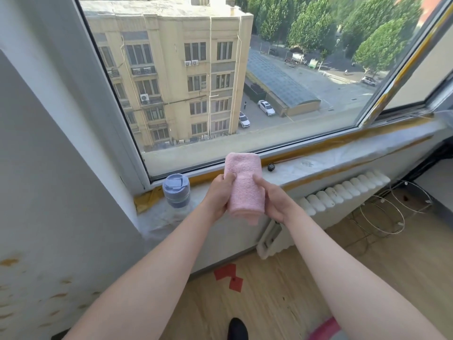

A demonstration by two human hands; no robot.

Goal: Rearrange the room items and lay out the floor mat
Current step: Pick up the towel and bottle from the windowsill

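Note:
A folded pink towel [244, 185] is held up over the windowsill [343, 155], in front of the window. My left hand [217, 196] grips its left side, thumb across the front. My right hand [275, 201] grips its right side in the same way. The towel's lower end hangs just past both hands. No floor mat can be told apart in this view; only a pink and grey edge [326, 331] shows at the bottom.
A blue lidded cup [176, 191] stands on the sill at the left, close to my left hand. A small black knob-like object [271, 167] lies on the sill to the right. Below are a white radiator [348, 192], wire hoops [387, 214], red floor tape [229, 276] and a dark foot [237, 328].

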